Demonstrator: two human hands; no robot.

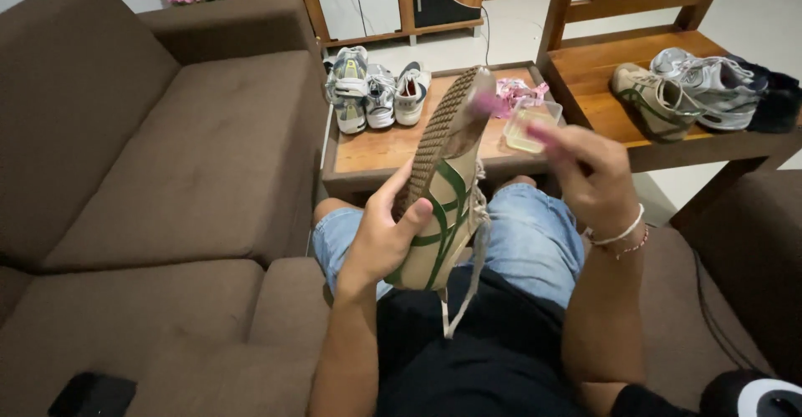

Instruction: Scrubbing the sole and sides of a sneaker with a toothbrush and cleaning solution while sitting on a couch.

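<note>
Beige green-striped sneaker (443, 191) in left hand (380, 237), pink brush (510, 120) in right hand (589, 179)

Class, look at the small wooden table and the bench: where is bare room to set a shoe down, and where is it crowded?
On the small table, bare wood lies in front of the three pale sneakers, left of the clear tub. The bench is bare left of its shoes. Both back edges are crowded. The left hand holds the beige shoe.

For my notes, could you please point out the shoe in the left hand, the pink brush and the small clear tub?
Shoe (440, 216), head view, striped side.
Pink brush (484, 104), head view, head.
Clear tub (528, 126), head view, rim.
</note>
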